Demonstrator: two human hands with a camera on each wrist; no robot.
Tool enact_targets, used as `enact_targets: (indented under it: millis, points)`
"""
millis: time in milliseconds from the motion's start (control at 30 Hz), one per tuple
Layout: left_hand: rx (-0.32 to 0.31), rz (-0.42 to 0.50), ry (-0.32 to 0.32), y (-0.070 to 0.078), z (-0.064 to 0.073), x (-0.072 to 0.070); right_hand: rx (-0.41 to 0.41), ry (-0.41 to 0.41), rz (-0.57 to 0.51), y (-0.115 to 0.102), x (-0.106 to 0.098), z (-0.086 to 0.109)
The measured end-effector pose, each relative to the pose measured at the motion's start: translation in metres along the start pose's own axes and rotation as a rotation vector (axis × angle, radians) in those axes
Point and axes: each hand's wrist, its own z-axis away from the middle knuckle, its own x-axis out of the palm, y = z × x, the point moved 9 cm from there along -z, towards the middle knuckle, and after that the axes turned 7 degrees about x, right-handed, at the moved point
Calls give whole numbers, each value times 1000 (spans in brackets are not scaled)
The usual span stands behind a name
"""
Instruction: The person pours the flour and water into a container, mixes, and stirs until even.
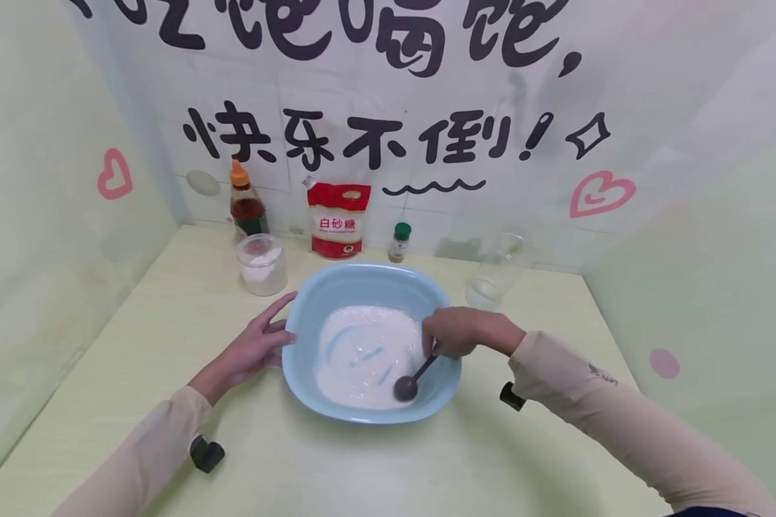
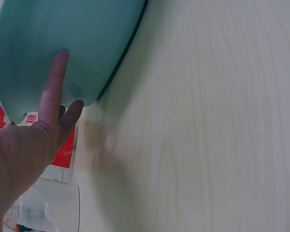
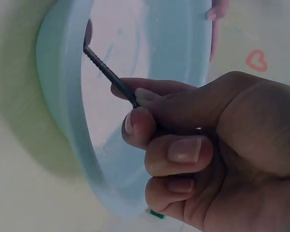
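A light blue basin [image 1: 371,416] stands on the table with a white, wet-looking mixture [image 1: 368,359] spread over its bottom. My right hand [image 1: 455,332] pinches the thin handle of a dark spoon [image 1: 406,388] over the right rim. The spoon's round bowl dips into the mixture at the near right. In the right wrist view, thumb and index finger grip the handle [image 3: 106,70], the other fingers curled under. On the left, my left hand [image 1: 252,352] steadies the basin, straight fingers [image 2: 53,92] against its outer wall and the thumb at the rim.
Behind the basin stand a sauce bottle [image 1: 248,212] with an orange cap, a clear jar [image 1: 263,273] of white powder, a red and white sugar bag [image 1: 338,222] and a small green-lidded bottle [image 1: 399,244]. A clear glass [image 1: 488,283] is at the back right, near the wall.
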Motion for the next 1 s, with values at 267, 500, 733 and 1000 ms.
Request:
enact_targets:
  millis: [267, 500, 733, 1000]
  points:
    - [13, 20, -7, -4, -3, 2, -84, 88, -84, -45, 2, -33]
    - [24, 27, -10, -4, -5, 4, -56, 295, 11, -53, -22, -58]
    - [15, 24, -8, -5, -5, 4, 83, 433, 215, -24, -40, -59]
    - [11, 14, 6, -2, -2, -2, 117, 437, 342, 0, -40, -27]
